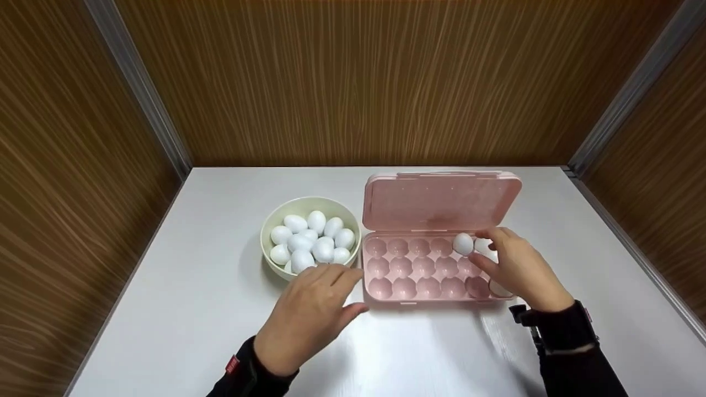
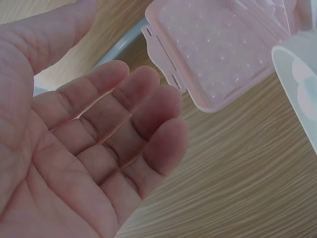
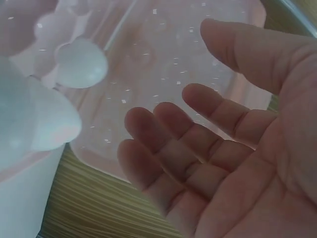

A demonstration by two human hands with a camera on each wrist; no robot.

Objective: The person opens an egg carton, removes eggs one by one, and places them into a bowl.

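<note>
- Wood-grain panels are enclosing a white table (image 1: 182,309); a pink egg tray (image 1: 436,275), lid open, is serving as landmark.
- My right hand (image 1: 518,270) is hovering over the tray's right end, fingers relaxed and holding nothing, beside a white egg (image 1: 463,243) sitting in the back row.
- My left hand (image 1: 309,314) is resting open just left of the tray, nearing the bowl (image 1: 276,220) of eggs.
- Eggs are looking light, smooth and fragile: I am judging a gentle fingertip hold round the middle best.

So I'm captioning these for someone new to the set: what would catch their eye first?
Probably the pink egg tray at centre-right of the white table, its lid raised and nearly all cups bare, with one white egg in the back row. Left of it stands a cream bowl heaped with white eggs. The right hand rests over the tray's right end, and the left hand hovers open near the bowl.
</note>
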